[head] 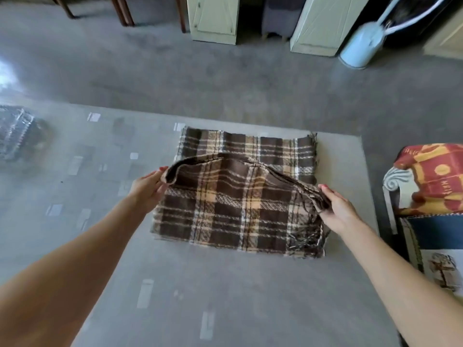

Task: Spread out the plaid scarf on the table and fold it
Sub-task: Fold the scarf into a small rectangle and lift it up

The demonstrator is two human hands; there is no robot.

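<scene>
A brown, tan and white plaid scarf (233, 209) lies folded into a rough rectangle on the glass-topped table (175, 296), toward its far right. The scarf's fringe hangs at its right edge. My left hand (147, 187) pinches the left corner of the upper layer. My right hand (337, 209) grips the right corner of that same layer, by the fringe. Between the hands the held edge is lifted off the table and sags in an arc, part way over the far half of the scarf.
A dark bundle (17, 134) sits at the table's far left edge. To the right stands a chair (393, 181) with a red and yellow cloth (438, 176). Beyond the table are a grey floor, cream cabinets (213, 18) and a pale blue appliance (360, 46).
</scene>
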